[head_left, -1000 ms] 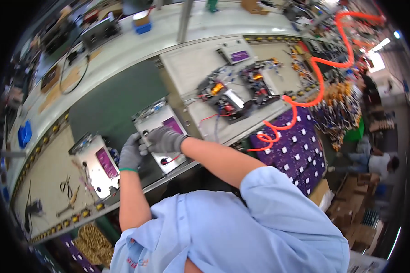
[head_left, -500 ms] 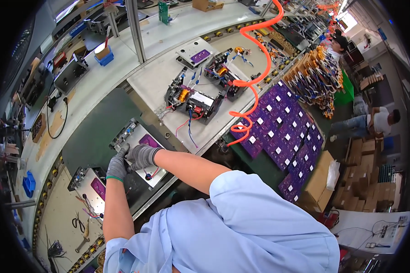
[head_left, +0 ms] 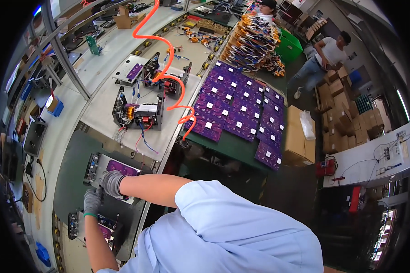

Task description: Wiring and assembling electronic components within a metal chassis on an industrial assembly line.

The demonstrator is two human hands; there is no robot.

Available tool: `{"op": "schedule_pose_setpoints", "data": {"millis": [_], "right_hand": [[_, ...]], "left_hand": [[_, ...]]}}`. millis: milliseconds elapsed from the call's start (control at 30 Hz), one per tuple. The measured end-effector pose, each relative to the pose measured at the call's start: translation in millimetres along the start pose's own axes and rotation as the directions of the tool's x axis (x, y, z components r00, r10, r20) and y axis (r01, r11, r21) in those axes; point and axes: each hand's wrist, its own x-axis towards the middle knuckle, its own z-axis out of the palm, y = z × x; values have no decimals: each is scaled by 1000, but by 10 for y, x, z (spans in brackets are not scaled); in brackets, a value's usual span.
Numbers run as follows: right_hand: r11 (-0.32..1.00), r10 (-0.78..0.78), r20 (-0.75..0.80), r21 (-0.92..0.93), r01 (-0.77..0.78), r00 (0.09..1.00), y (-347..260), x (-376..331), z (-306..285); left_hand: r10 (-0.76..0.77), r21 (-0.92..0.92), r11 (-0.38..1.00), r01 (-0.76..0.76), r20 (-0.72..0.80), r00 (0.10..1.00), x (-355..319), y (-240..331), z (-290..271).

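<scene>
A light metal panel [head_left: 102, 164] lies on the dark green mat, with a purple circuit board [head_left: 122, 168] on it and a row of black and silver connectors [head_left: 92, 166] along its left edge. My right hand [head_left: 111, 183], in a grey knit glove, bends over the panel's near part with its fingers curled. Close against it, my left hand [head_left: 92, 201], gloved in grey with a green cuff, has its fingers drawn together at the panel's near left corner. What the fingertips pinch is hidden. Just nearer lies a second similar panel [head_left: 81, 227] with a purple board [head_left: 105, 232].
Partly built units [head_left: 139, 111] with coils and loose wires stand beyond. An orange coiled hose [head_left: 171, 54] hangs across them. Purple boards [head_left: 243, 107] cover a bench at right, beside a cardboard box [head_left: 298, 145] and bundled wire harnesses [head_left: 255, 43]. A person [head_left: 321, 59] stands farther back.
The whole view has swung, so the bench now sits farther left in the picture. Both hands stay close together at the same panel, with the left hand slightly lower beside the right.
</scene>
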Motion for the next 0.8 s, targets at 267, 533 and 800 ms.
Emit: {"op": "schedule_pose_setpoints", "data": {"millis": [267,533,800], "right_hand": [[862,-205,-278,402,307,939,285,682,841],[880,-112,-152,444,169,982,896,8,-257],[576,89,136,801,-162,987,557,-205,-365]], "left_hand": [[175,-644,753,-137,-4,984,-572,1002,-476],[101,-781,622,-65,-3,995,-1365,1006,76],[276,-387,892,-233,58,959,-1355,1310,425]]}}
